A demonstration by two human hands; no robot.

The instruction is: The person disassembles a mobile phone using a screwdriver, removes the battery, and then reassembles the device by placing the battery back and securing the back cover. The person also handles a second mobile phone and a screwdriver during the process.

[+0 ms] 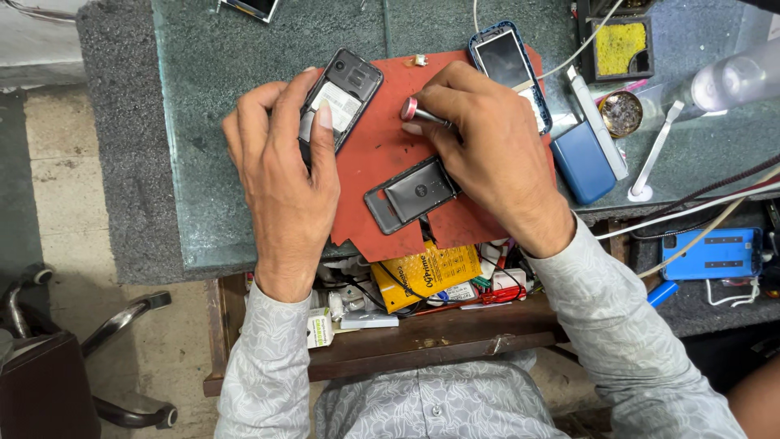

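Observation:
My left hand rests on a red work mat and grips an opened black phone body, index finger laid across its exposed inside. My right hand holds a small screwdriver with a pink-red cap, its tip hidden under my fingers. A grey back cover lies on the mat partly beneath my right hand. A blue-framed phone front lies at the mat's top right.
A blue box, white tweezers, a brass wool tin, a yellow sponge tray and a clear bottle sit at right. An open drawer of parts lies below the glass edge. A chair stands at lower left.

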